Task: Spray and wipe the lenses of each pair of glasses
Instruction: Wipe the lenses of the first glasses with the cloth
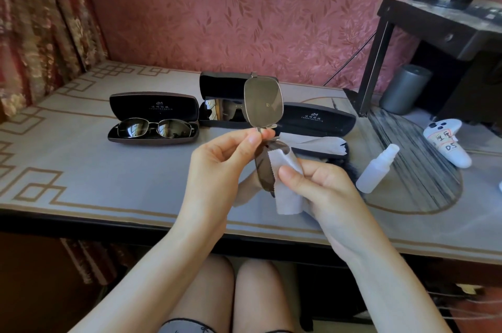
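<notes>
Above the front edge of the tabletop (108, 169), the left grip (217, 161) pinches the tinted glasses (263, 104) at the bridge, held on end; the right grip (317, 186) clamps a white cloth (288, 196) round the lower lens.

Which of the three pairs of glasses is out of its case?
The brown-tinted pair, held between left hand and right hand with a cloth; the dark pair and mirrored pair lie in open cases.

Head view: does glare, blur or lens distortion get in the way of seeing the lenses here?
Head view: sharp overall, soft daylight; the upper lens of the held glasses shows no glare; the cased sunglasses mirror bright reflections; the wide angle bends the table edge; no motion blur on the cloth.
</notes>
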Motion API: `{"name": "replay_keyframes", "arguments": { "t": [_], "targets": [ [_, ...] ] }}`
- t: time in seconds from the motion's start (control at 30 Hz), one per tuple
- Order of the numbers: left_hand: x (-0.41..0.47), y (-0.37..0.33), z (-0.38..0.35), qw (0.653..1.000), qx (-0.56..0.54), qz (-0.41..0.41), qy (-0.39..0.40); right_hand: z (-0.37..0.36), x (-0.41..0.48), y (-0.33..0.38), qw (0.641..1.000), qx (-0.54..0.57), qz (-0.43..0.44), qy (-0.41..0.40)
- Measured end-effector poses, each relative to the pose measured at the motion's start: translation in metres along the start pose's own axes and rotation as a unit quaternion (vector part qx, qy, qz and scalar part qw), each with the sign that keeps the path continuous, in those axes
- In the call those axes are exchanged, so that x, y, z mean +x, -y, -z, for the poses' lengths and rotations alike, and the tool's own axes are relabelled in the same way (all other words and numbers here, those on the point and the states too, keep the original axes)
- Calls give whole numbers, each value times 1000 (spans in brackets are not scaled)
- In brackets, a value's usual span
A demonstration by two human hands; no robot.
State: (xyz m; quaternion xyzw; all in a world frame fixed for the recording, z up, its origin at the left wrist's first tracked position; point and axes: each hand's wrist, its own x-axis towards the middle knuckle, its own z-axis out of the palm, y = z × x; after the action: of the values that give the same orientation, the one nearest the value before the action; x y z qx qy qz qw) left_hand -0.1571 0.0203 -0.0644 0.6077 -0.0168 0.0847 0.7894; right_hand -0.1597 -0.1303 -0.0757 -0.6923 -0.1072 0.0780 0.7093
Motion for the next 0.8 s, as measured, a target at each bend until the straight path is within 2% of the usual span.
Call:
{"name": "replay_keyframes", "arguments": {
  "t": [0.23,0.33,0.5,0.67,0.8],
  "targets": [
    [-5,1,-5,998,38,25,39,-9,6,9,998,-8,0,-66],
    [-4,1,-4,999,23,15,35,-11,7,12,995,-14,31,-94],
    [-6,0,-4,1000,22,8,13,-9,7,6,995,-28,58,-74],
    [-4,-2,0,999,29,11,8,0,1,-3,997,-23,22,-67],
    [1,-5,7,999,41,8,29,8,-1,-1,994,-7,19,-107]
  ]
}}
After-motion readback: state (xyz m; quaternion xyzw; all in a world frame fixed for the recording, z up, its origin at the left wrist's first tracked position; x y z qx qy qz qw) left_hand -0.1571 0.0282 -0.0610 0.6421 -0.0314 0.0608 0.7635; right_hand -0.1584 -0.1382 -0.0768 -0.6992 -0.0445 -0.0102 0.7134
